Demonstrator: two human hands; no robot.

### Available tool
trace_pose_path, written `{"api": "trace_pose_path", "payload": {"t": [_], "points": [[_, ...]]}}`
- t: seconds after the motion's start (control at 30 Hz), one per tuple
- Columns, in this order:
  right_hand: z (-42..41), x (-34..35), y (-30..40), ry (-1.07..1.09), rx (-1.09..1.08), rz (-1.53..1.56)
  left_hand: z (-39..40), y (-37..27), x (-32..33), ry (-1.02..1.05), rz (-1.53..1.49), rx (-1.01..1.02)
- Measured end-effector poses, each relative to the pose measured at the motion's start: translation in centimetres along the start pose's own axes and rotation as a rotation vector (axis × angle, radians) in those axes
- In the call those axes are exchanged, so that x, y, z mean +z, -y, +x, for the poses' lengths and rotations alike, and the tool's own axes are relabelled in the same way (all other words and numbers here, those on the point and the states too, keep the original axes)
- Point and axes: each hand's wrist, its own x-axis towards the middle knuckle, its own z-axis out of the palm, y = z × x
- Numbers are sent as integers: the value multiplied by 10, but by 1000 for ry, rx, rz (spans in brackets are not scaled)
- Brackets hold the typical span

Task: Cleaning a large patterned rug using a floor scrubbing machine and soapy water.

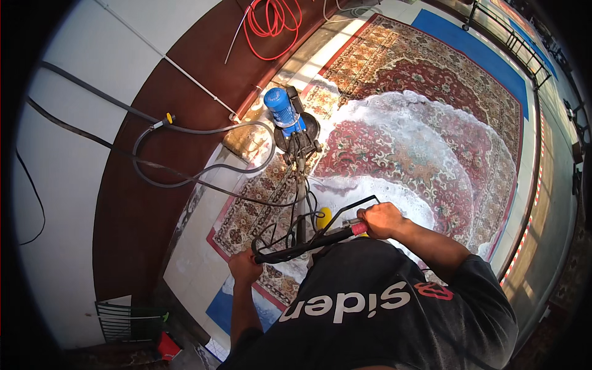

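Note:
Both fists close on the black handlebar [305,245] of a rotary floor scrubber. My left hand [245,267] holds its left end. At the right end, my right hand [383,220] grips beside a pink-red wrapped section, near a bent black lever. A shaft runs from the bar to the scrubber's head with its blue motor [283,111], which stands at the left edge of a patterned red and beige rug [370,148]. White foam [393,185] lies in broad curved bands across the rug. Black cables hang looped about the shaft. A yellow object [324,218] shows behind the handlebar.
A grey hose [203,131] with a yellow-handled valve [169,118] loops from the wall onto the rug's left side. Coiled red hose [273,27] hangs by the brown and white wall. Blue mats [476,60] border the rug. A black metal rack [513,41] stands at upper right.

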Motion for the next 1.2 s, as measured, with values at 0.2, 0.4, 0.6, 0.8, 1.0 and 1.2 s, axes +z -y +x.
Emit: {"api": "trace_pose_path", "payload": {"t": [0.2,0.4,0.6,0.8,1.0,1.2], "points": [[-8,-15,10,-60,-10,30,22,8,-32,23,-24,109],[-5,-22,21,-10,56,51,48,15,-36,51,90,168],[13,-14,30,-158,111,44,89,32,-32,44,-37,211],[32,-15,38,-147,228,72,137,55,-17,43,12,331],[40,-25,50,-194,286,88,177,62,-11,82,-81,418],[28,-21,57,-191,392,177,190,47,-12,94,-8,450]]}}
